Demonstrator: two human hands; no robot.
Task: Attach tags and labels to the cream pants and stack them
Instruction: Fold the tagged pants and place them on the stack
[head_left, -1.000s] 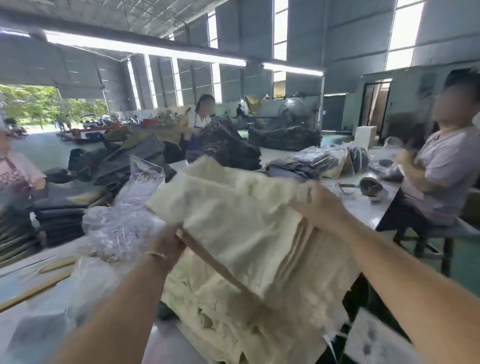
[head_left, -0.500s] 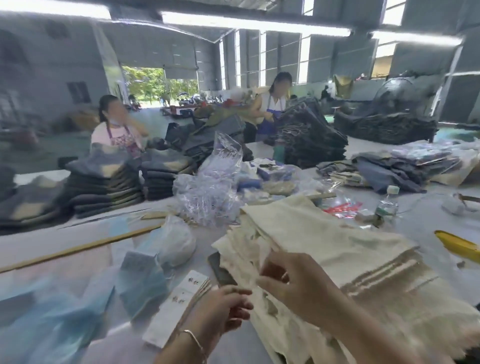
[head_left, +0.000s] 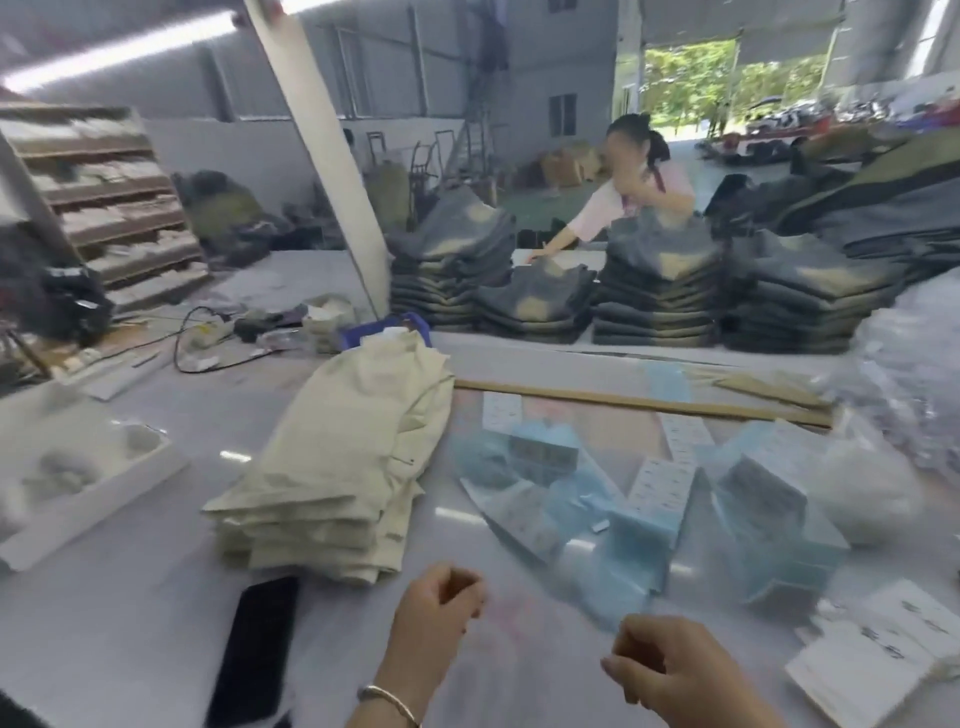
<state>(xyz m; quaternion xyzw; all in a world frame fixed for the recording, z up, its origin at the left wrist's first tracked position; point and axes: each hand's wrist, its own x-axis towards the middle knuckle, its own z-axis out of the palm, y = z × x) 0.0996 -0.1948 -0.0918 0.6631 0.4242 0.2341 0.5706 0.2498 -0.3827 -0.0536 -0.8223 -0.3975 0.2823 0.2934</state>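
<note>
Head | cream pants (head_left: 343, 457) — folded stack (edges uneven); pale, creased

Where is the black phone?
In the head view the black phone lies flat on the table at lower left, just below the cream pants stack and left of the left hand.

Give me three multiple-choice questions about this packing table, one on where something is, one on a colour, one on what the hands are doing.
1. Where is the black phone?
A. Left of the left hand
B. On the cream pants stack
C. Beside the wooden stick

2. What colour is the bin behind the cream stack?
A. Red
B. Blue
C. Yellow

3. What are the hands doing?
A. Both gripping pants
B. Right hand lifting a tag
C. Both curled, holding nothing

Key: A, it lies on the table by that wrist; B, its rim is blue; C, no item is in either.
</note>
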